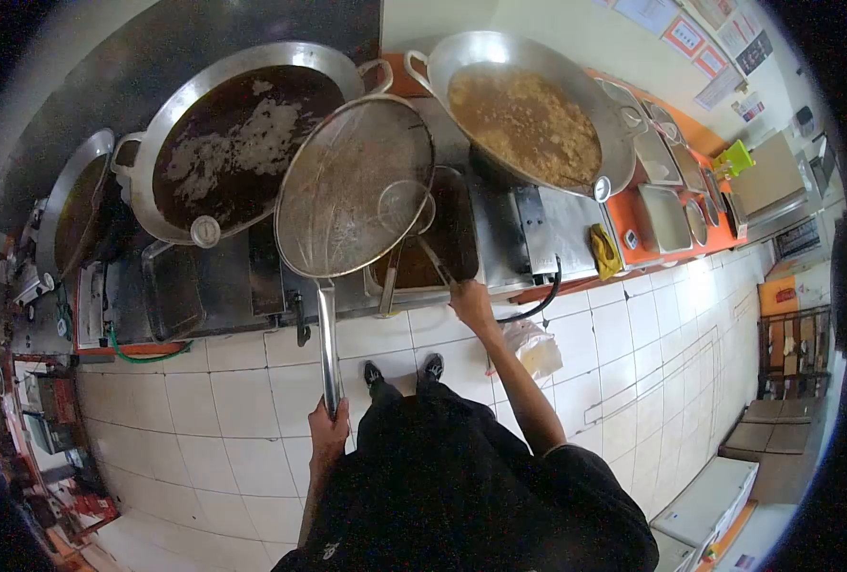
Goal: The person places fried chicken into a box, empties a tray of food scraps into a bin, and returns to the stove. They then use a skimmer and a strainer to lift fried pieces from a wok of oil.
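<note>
My left hand (329, 427) is closed around the long metal handle of a large round mesh strainer (342, 181). The strainer is raised in front of the stove, overlapping the right rim of a wide wok of dark oil (237, 143) with pale foam on it. My right hand (471, 303) grips the thin handle (433, 259) of a smaller metal utensil. Its round head seems to sit behind the big mesh, partly hidden. Beneath it is a rectangular pan of dark liquid (452, 234), where a second metal handle (390, 286) rests.
At right, another wok (519, 124) holds bubbling brown oil with a dial thermometer (602, 189) at its rim. A third wok (75, 210) stands far left. Metal trays (664, 219) and a yellow cloth (604, 250) lie on the orange counter. A plastic bag (533, 351) sits on the tiled floor.
</note>
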Demonstrator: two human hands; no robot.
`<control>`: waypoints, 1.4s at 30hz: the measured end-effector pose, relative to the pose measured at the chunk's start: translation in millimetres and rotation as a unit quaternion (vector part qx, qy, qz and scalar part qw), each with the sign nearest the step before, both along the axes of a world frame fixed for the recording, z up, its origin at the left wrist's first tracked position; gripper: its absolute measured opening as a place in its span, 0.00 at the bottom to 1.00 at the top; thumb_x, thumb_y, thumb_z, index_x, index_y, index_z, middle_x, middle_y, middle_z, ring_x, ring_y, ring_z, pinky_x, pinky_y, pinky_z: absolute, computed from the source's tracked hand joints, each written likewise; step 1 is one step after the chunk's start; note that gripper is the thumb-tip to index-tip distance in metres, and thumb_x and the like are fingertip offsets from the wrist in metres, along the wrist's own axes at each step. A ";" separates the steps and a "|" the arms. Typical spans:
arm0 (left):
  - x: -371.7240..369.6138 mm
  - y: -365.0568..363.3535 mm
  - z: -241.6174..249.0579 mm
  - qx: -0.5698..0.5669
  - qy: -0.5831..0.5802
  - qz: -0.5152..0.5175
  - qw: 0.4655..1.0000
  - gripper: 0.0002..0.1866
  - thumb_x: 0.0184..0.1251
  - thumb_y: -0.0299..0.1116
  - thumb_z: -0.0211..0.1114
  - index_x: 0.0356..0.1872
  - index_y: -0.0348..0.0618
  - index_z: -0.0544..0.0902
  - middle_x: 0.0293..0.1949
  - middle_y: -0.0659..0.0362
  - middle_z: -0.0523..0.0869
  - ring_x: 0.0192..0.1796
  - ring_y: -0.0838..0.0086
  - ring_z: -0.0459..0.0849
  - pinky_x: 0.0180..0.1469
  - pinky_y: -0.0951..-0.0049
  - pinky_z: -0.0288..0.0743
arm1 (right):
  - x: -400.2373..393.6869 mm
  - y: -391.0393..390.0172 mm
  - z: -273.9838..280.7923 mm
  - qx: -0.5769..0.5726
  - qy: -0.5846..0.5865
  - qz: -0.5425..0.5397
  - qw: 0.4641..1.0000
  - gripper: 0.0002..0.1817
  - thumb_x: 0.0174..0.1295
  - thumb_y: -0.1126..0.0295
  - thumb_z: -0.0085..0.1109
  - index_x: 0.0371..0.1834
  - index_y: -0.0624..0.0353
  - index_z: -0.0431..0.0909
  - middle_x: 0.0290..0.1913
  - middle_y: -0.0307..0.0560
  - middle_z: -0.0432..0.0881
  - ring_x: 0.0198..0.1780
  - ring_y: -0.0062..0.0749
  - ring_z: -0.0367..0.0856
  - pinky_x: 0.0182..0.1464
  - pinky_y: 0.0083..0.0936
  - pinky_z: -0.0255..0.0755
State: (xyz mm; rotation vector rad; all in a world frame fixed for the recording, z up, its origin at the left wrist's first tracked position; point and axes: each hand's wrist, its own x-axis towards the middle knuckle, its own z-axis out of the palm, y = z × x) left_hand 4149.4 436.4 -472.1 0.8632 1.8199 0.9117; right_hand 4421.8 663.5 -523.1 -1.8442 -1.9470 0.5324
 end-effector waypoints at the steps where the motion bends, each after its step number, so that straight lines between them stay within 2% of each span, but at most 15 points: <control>1: -3.3 -3.0 3.5 0.000 0.000 -0.008 1.000 0.12 0.60 0.35 0.57 0.26 0.35 0.72 0.13 0.60 0.71 0.17 0.78 0.70 0.20 0.74 0.63 | 1.5 -8.7 -4.1 0.075 -0.083 0.024 0.993 0.19 0.60 0.63 0.49 0.17 0.66 0.72 0.18 0.56 0.76 0.22 0.43 0.77 0.26 0.38 0.70; 4: -9.8 -3.0 13.8 -0.003 -0.024 -0.024 0.999 0.11 0.59 0.34 0.58 0.25 0.37 0.72 0.13 0.62 0.71 0.14 0.81 0.68 0.18 0.75 0.62 | -10.2 -62.0 57.3 0.038 -0.256 -0.007 0.966 0.14 0.58 0.63 0.48 0.25 0.63 0.75 0.28 0.55 0.77 0.33 0.49 0.75 0.31 0.37 0.69; 7: -11.4 3.0 32.5 -0.005 -0.094 -0.032 0.995 0.10 0.59 0.32 0.59 0.24 0.37 0.71 0.13 0.63 0.70 0.12 0.83 0.66 0.15 0.77 0.60 | -24.8 -112.4 71.5 -0.102 -0.070 0.249 0.961 0.14 0.60 0.61 0.49 0.30 0.60 0.78 0.29 0.57 0.78 0.33 0.47 0.77 0.37 0.37 0.69; 10: -6.5 25.4 63.1 0.029 -0.185 -0.068 0.980 0.08 0.60 0.30 0.57 0.25 0.37 0.70 0.13 0.64 0.69 0.11 0.83 0.65 0.13 0.79 0.58 | -83.0 -118.7 121.7 -0.207 0.226 0.301 0.903 0.20 0.62 0.62 0.49 0.51 0.66 0.69 0.43 0.57 0.78 0.45 0.42 0.77 0.47 0.33 0.69; 13: 11.9 72.9 95.2 0.081 -0.305 -0.140 0.938 0.07 0.62 0.29 0.55 0.27 0.38 0.69 0.13 0.64 0.67 0.10 0.83 0.64 0.11 0.80 0.58 | -121.5 -89.6 162.6 -0.236 0.449 0.285 0.814 0.25 0.60 0.67 0.53 0.58 0.65 0.60 0.46 0.47 0.76 0.51 0.28 0.72 0.52 0.27 0.68; 16: 40.9 108.0 110.3 0.136 -0.415 -0.189 0.879 0.06 0.63 0.30 0.55 0.30 0.40 0.69 0.15 0.64 0.67 0.10 0.81 0.65 0.10 0.81 0.60 | -134.4 -55.6 204.0 -0.199 0.643 0.121 0.729 0.16 0.60 0.69 0.52 0.48 0.66 0.65 0.31 0.46 0.78 0.34 0.27 0.79 0.35 0.23 0.73; 21: 66.6 149.4 138.7 0.250 -0.253 -0.351 0.866 0.13 0.65 0.38 0.51 0.38 0.36 0.71 0.26 0.59 0.76 0.25 0.77 0.76 0.24 0.79 0.70 | -67.4 -20.8 247.6 -0.077 0.549 -0.022 0.832 0.14 0.56 0.65 0.58 0.40 0.61 0.69 0.25 0.39 0.73 0.27 0.21 0.74 0.24 0.17 0.72; 27: 93.3 175.7 23.5 0.108 -0.029 -0.323 0.940 0.18 0.63 0.43 0.52 0.36 0.34 0.75 0.32 0.49 0.79 0.32 0.63 0.80 0.34 0.69 0.74 | 75.7 12.5 270.6 0.079 0.195 -0.142 0.967 0.14 0.60 0.64 0.54 0.46 0.57 0.66 0.19 0.35 0.66 0.18 0.17 0.61 0.16 0.19 0.55; 28: 103.4 184.0 5.4 0.128 0.048 -0.315 0.939 0.18 0.63 0.43 0.52 0.36 0.33 0.75 0.32 0.47 0.79 0.33 0.60 0.81 0.35 0.66 0.74 | 110.8 29.0 257.5 0.092 0.200 -0.159 0.962 0.16 0.59 0.65 0.55 0.47 0.55 0.65 0.21 0.43 0.72 0.20 0.26 0.70 0.19 0.25 0.61; 29: 114.8 196.4 -12.9 0.116 0.109 -0.326 0.932 0.19 0.63 0.43 0.52 0.35 0.32 0.75 0.31 0.44 0.79 0.33 0.57 0.81 0.36 0.64 0.74 | 131.5 37.6 261.7 0.294 -0.030 -0.089 0.951 0.16 0.59 0.65 0.54 0.47 0.57 0.65 0.26 0.55 0.77 0.27 0.45 0.78 0.27 0.34 0.67; 31: 132.5 217.5 -39.2 0.084 0.233 -0.339 0.908 0.20 0.62 0.42 0.52 0.34 0.30 0.75 0.31 0.40 0.79 0.35 0.52 0.80 0.38 0.60 0.74 | 165.5 54.6 272.4 0.195 -0.048 -0.135 0.970 0.17 0.59 0.65 0.53 0.48 0.59 0.63 0.32 0.62 0.77 0.37 0.59 0.76 0.35 0.41 0.68; 35: 151.9 237.4 21.6 -0.074 0.267 -0.334 0.901 0.22 0.62 0.42 0.50 0.32 0.26 0.75 0.36 0.40 0.79 0.40 0.54 0.79 0.42 0.63 0.73 | 258.7 113.2 258.2 0.185 -0.052 -0.114 0.975 0.20 0.57 0.67 0.52 0.52 0.59 0.62 0.36 0.62 0.75 0.41 0.58 0.73 0.43 0.41 0.66; 37: 153.4 242.8 -45.1 0.130 0.521 -0.160 0.828 0.23 0.61 0.44 0.50 0.38 0.26 0.75 0.40 0.41 0.78 0.46 0.56 0.76 0.49 0.65 0.70 | 289.4 132.6 263.8 0.160 -0.041 -0.105 0.981 0.23 0.58 0.65 0.51 0.55 0.60 0.61 0.38 0.65 0.75 0.43 0.60 0.72 0.44 0.42 0.66; 40: 138.3 236.0 -61.0 -0.129 0.626 -0.300 0.708 0.25 0.62 0.42 0.49 0.52 0.30 0.70 0.57 0.39 0.66 0.60 0.54 0.64 0.60 0.55 0.56 | 335.3 167.3 261.5 0.181 -0.130 -0.107 0.969 0.26 0.58 0.65 0.49 0.58 0.62 0.58 0.46 0.69 0.72 0.48 0.60 0.71 0.47 0.44 0.65; 42: 138.5 233.3 -57.3 -0.167 0.591 -0.199 0.764 0.26 0.60 0.39 0.51 0.54 0.28 0.66 0.55 0.38 0.68 0.56 0.53 0.68 0.57 0.58 0.61 | 348.1 186.2 277.1 0.105 -0.062 -0.126 0.984 0.26 0.58 0.65 0.48 0.60 0.63 0.57 0.49 0.70 0.70 0.51 0.60 0.69 0.50 0.43 0.64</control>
